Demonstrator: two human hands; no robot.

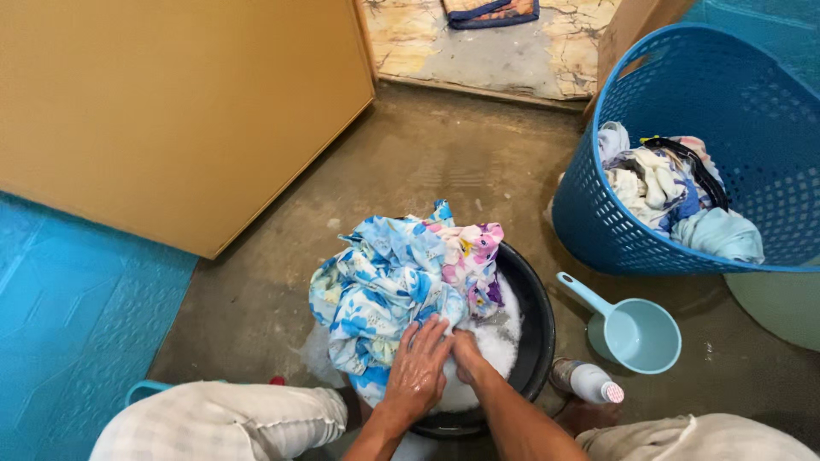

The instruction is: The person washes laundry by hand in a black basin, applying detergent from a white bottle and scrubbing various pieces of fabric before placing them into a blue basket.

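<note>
- Over a black basin (536, 333) on the wet floor (427, 162), left hand (418, 371) lies spread on blue floral cloth (384, 286); right hand (465, 354) pinches it in suds (500, 341).
- Soaked, the cloth looks heavy, limp, slippery; best gripped in bunched folds.

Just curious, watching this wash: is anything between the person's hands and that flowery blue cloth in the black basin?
Nothing visible. The left hand lies flat on the blue floral cloth, and the right hand presses beside it in the suds of the black basin.
</note>
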